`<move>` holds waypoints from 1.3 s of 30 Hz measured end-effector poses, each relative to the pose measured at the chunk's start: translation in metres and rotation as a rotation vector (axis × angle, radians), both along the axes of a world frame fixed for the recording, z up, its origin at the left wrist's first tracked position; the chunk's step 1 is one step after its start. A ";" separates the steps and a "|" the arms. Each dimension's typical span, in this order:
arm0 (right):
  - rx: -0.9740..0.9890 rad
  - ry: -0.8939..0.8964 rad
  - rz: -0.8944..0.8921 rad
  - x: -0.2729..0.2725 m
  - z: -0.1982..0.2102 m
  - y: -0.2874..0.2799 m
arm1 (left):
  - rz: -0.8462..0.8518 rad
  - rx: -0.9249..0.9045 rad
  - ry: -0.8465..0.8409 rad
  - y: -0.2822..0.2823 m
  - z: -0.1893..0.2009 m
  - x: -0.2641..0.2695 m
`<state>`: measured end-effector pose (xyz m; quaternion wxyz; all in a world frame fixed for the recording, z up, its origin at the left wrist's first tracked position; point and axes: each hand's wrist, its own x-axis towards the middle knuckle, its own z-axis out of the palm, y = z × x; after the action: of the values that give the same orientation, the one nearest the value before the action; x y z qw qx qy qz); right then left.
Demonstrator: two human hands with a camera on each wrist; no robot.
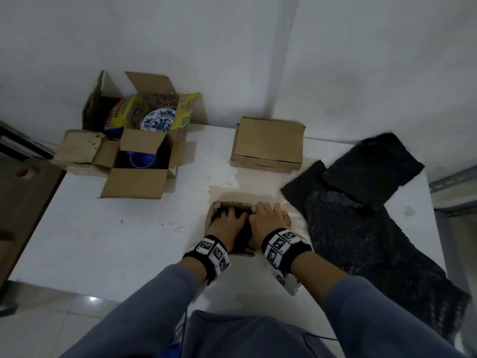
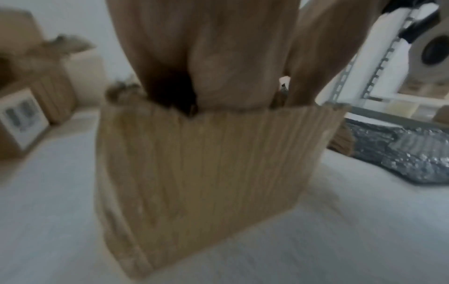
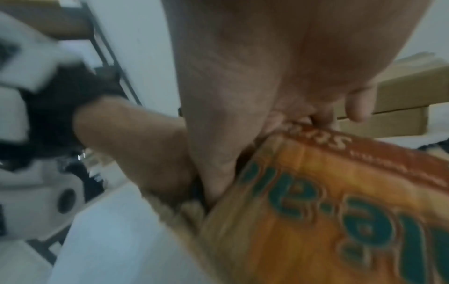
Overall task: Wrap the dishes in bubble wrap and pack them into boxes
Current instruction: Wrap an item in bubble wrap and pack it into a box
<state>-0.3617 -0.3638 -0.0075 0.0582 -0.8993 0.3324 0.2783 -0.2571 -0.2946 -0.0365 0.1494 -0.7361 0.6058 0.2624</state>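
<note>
Head: left hand (image 1: 227, 220) and right hand (image 1: 265, 218) both reach into small cardboard box (image 1: 233, 204) at tabletop (image 1: 103, 241) centre, pressing a black wrapped bundle (image 1: 244, 237); finger curl unclear. Left wrist: fingers hidden behind box wall. Right wrist: fingers (image 3: 357, 107) on the printed box edge.

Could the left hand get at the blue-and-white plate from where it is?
Probably yes. The left hand is down in the near box; the plate lies uncovered in the open far-left box, bare table between, though it is a stretch.
</note>
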 end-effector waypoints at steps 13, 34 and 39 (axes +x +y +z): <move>0.347 -0.190 -0.089 -0.018 0.013 -0.016 | 0.049 -0.007 0.002 0.005 -0.001 -0.003; 0.277 -0.224 -0.076 -0.022 0.012 -0.018 | -0.075 -0.121 0.060 0.004 0.004 0.017; 0.264 -0.209 -0.076 -0.020 0.009 -0.018 | -0.103 -0.090 -0.019 -0.001 0.000 0.005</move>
<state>-0.3818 -0.3816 0.0019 0.2205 -0.8947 0.3188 0.2221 -0.2517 -0.2957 -0.0360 0.1351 -0.7122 0.6527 0.2200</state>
